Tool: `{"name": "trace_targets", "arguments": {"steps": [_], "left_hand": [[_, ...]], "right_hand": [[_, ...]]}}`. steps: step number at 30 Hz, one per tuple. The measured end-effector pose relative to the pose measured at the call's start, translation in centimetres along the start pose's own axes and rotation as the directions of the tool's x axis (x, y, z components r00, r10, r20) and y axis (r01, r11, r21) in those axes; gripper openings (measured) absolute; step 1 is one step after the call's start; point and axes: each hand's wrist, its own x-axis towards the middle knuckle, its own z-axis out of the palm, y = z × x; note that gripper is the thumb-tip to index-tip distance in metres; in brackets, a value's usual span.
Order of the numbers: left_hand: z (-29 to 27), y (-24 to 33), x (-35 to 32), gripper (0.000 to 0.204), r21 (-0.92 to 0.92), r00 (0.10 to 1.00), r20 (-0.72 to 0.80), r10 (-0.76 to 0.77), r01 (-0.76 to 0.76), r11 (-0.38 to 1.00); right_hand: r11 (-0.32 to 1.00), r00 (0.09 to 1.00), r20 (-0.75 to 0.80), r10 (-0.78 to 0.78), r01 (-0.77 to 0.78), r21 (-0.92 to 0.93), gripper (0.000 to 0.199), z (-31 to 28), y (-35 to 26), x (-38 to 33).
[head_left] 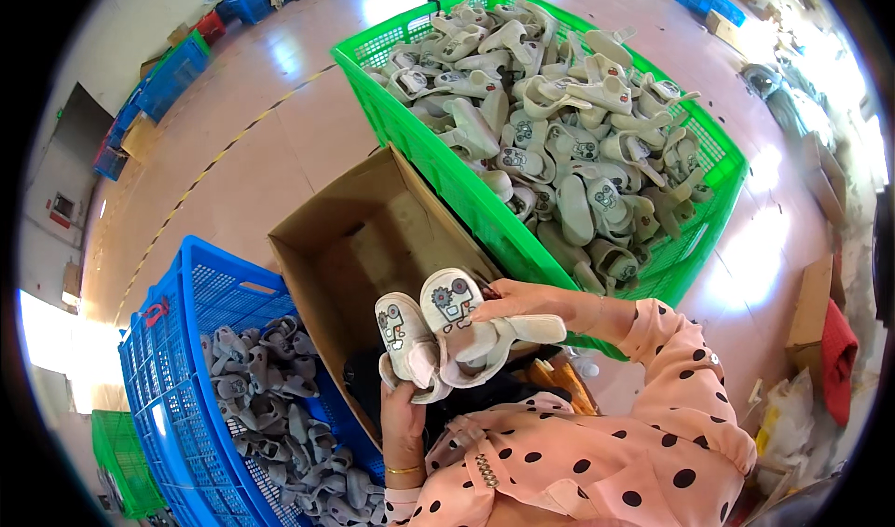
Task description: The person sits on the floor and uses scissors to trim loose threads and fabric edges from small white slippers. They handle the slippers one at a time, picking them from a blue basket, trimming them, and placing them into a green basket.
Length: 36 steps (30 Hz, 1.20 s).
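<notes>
Two small cream children's shoes with a vehicle picture on the toes are held side by side in front of me. My left hand [403, 415] grips the left shoe [396, 327] from below at its heel end, its fingers partly hidden behind it. The right shoe [447, 294] is in my right hand [522, 301], whose fingers are closed on its side near the strap. That shoe's loose strap [538, 329] sticks out to the right. Beneath and beyond both shoes stands an open cardboard box [317, 233], with dark material at its near end.
A large green crate [438, 168] heaped with similar cream shoes [522, 126] stands beyond the box. To the left, a blue crate [172, 369] contains many grey shoe pieces [270, 369]. More blue crates [177, 75] line the far left wall; a cardboard piece [809, 308] leans at right.
</notes>
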Motion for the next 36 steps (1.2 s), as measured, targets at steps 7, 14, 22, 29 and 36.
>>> {"name": "trace_targets", "arguments": {"steps": [7, 14, 22, 29, 36], "left_hand": [[-1.1, 1.1, -1.2, 0.057, -0.116, 0.994, -0.091, 0.059, -0.07, 0.991], [-1.7, 1.2, -2.0, 0.058, -0.056, 0.985, -0.144, 0.096, -0.105, 0.993], [-1.5, 2.1, -2.2, 0.069, 0.009, 0.965, -0.217, 0.146, -0.147, 0.989], [-1.7, 4.4, -4.5, 0.055, 0.203, 0.965, -0.073, 0.251, -0.232, 0.951], [-4.5, 3.4, -7.4, 0.063, 0.52, 0.964, -0.102, 0.247, -0.16, 0.839]], "right_hand": [[0.912, 0.792, -0.499, -0.353, 0.411, 0.008, 0.034, 0.6, -3.7, -3.2], [0.572, 0.069, -0.696, -0.715, 0.63, -0.525, 0.025, -6.4, -7.6, -4.7], [0.72, 0.244, -0.875, -0.418, 0.676, -0.155, 0.02, -19.2, -2.2, -5.8], [0.866, 0.693, -0.567, -0.444, 0.172, -0.469, 0.027, -3.1, -1.2, 1.0], [0.517, 0.942, -0.092, -0.322, 0.093, -0.851, 0.053, 10.1, 2.5, 4.8]]}}
